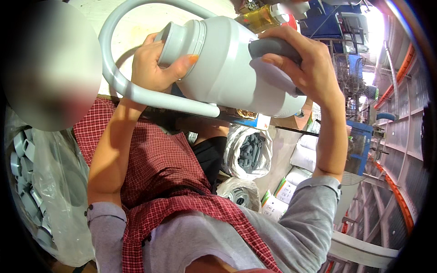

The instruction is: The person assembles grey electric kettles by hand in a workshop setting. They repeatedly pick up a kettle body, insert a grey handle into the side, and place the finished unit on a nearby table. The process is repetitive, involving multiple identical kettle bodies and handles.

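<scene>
A light-grey plastic jug (223,59) lies tilted on its side between my hands, its ringed neck toward the left. A long curved grey tube (107,54) loops around the neck side, and its near end sits below the body. My left hand (159,66) is wrapped about the neck, thumb on the collar. On the other side, my right hand (302,59) grips a dark-grey handle piece (271,47) against the jug's wall. Whether that piece is fixed to the jug, I cannot tell.
Behind the jug is a pale tabletop (141,22) with a bottle of yellow liquid (257,19). White bags of dark-grey parts (249,152) stand below. At the left is a clear plastic bag (63,191) beside many grey parts. Wire fans (353,79) stand at the right.
</scene>
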Tool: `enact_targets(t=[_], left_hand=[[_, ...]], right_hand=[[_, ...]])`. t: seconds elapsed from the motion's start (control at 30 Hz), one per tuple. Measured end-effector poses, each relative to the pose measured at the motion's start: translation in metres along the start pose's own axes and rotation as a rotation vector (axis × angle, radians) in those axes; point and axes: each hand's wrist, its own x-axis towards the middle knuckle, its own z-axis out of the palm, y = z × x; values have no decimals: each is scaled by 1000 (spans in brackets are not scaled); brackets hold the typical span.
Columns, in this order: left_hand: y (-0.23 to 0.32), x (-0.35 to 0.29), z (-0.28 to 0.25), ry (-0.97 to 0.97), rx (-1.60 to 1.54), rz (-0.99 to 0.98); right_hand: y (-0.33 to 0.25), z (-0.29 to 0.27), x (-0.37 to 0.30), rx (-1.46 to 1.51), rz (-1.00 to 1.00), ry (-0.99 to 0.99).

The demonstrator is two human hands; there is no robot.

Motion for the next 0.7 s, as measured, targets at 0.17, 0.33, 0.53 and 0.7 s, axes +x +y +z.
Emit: enact_targets(t=[0.17,0.33,0.53,0.7], left_hand=[[1,-1,-2,-32,5,0],[2,-3,-3,-13,1,21],[-2,-9,10,81,-110,-160],[5,-5,12,136,-141,-405]], right_hand=[[-2,0,2,-10,9,-18],[-3,3,1,-23,-25,5],[3,11,-6,-96,-84,98],[-1,-1,-1,-160,-66,43]])
